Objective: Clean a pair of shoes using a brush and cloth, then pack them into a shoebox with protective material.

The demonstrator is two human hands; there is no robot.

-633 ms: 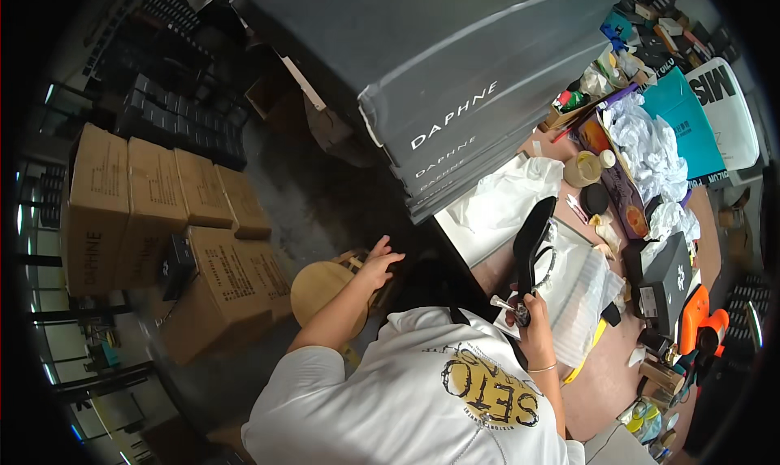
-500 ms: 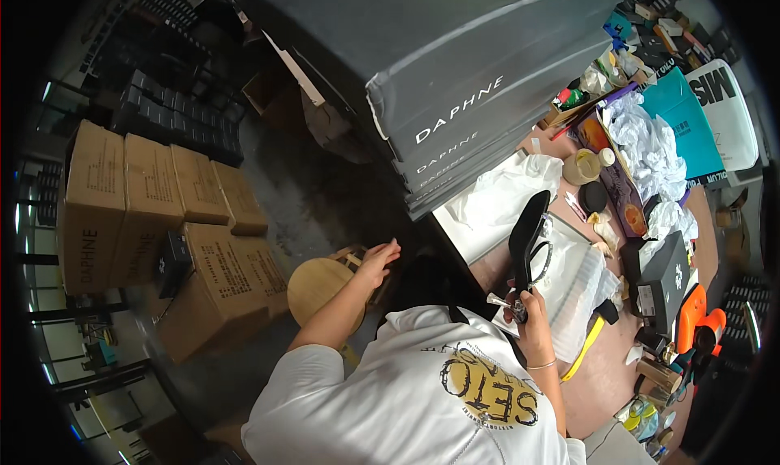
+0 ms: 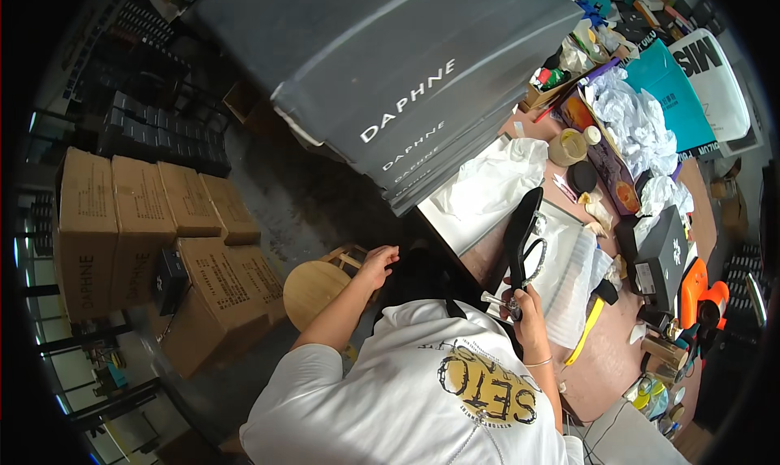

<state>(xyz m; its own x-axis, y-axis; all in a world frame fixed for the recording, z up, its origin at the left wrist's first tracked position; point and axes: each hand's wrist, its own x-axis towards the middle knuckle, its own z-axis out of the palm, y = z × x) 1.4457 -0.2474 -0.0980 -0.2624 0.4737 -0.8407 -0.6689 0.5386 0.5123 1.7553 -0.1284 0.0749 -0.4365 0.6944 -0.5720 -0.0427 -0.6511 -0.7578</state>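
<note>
A black high-heeled sandal (image 3: 521,231) is in my right hand (image 3: 528,315), over the near part of the table. My fingers close around its heel end; the toe points away from me. A sparkling strap curves off its right side, and a clear, shiny heel sticks out to the left of my fingers. My left hand (image 3: 379,268) hangs free beside a round wooden stool (image 3: 315,293), its fingers loosely bent and nothing held. An open white box (image 3: 561,225) with white wrapping sheet (image 3: 573,290) lies right of the sandal.
Dark grey shoeboxes (image 3: 406,75) stand stacked high at the table's far left. Brown cartons (image 3: 219,290) are piled on the floor at left. Crumpled white paper (image 3: 630,115), a black shoebox (image 3: 660,258), a yellow-handled brush (image 3: 587,331) and jars (image 3: 568,146) crowd the table's right side.
The whole view has shifted slightly, with the grey shoeboxes now farther left. My left hand's fingers have bent inward a little. My right hand keeps hold of the sandal.
</note>
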